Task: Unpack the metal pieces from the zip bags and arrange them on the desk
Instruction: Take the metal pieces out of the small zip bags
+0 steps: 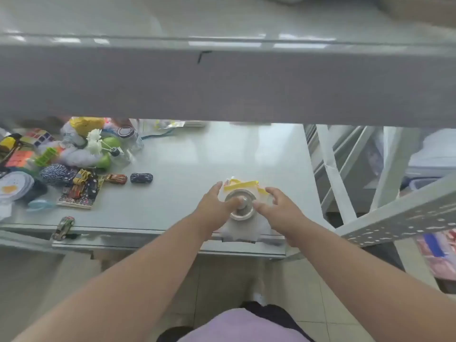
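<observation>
A round silvery metal piece [240, 206] with a raised hub lies inside a clear zip bag [244, 230] with a yellow zip strip [240, 185], near the desk's front edge. My left hand [214, 206] rests on the bag's left side, thumb pressing on the disc's hub. My right hand [278, 208] holds the bag's right side, thumb touching the disc's rim. The bag's lower end hangs slightly over the desk's [197, 156] edge.
A pile of toys fills the desk's left: puzzle cubes [37, 137], white flowers [95, 143], toy cars [141, 177], a book [79, 193]. One toy car [63, 228] sits on the front edge. An upper shelf [222, 82] overhangs. A perforated metal rail [407, 223] crosses at right.
</observation>
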Available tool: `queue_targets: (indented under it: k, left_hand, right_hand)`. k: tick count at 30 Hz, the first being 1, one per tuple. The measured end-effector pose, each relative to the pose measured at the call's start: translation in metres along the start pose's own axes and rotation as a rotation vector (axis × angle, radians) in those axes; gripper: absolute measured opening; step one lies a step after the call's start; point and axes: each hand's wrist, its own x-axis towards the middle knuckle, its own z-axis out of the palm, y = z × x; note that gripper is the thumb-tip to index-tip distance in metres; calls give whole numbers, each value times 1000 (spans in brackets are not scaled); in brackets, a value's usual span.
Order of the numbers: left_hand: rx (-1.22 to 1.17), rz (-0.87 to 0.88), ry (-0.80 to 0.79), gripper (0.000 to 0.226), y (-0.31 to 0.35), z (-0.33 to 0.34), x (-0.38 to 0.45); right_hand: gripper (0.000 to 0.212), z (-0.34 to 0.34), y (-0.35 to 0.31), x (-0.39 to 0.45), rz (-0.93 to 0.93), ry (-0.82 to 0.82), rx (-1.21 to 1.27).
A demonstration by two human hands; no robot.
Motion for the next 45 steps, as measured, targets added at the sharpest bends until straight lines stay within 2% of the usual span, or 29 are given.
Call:
queue_targets:
  k: [2, 6, 10, 13, 15, 17, 19, 23, 27, 34, 38, 45]
  left_hand:
    - [-41, -1, 30, 88, 5, 9, 4]
    - [-181, -15, -39, 61, 3, 14, 6]
    - [-322, -17, -127, 38, -1, 4, 8]
    - [-380, -9, -237, 48, -10, -13, 9]
    - [-454, -77, -283, 56, -14, -28, 5]
    - [-491, -146, -265, 60, -25, -43, 4]
    - [-499, -140, -251, 59, -35, -57, 2]
    - [-565, -90, -158, 36, -45, -83, -4]
    - [-505, -36, -89, 17, -58, -102, -2]
    - [-378, 95, 85, 32, -78, -120, 4]
    - [-270, 135, 135, 29, -83, -129, 6]
    - [-234, 112, 200, 22, -90, -150, 7]
  right_hand:
    - [67, 2, 0, 8, 22, -47, 69]
    - [67, 16, 6, 20, 67, -142, 182]
    - [25, 26, -4, 23, 83, -173, 409]
    - [18, 42, -11, 20, 98, -126, 444]
    - [16, 56, -16, 20, 111, -63, 397]
    - [13, 69, -20, 22, 117, -2, 331]
    - [13, 81, -28, 23, 125, 43, 272]
    - [17, 106, -38, 24, 115, 132, 215]
    - [22, 121, -44, 26, 93, 181, 134]
    - [22, 133, -38, 28, 49, 293, 155]
    - [25, 138, -33, 31, 99, 344, 256]
    - [22, 128, -43, 44, 169, 412, 327]
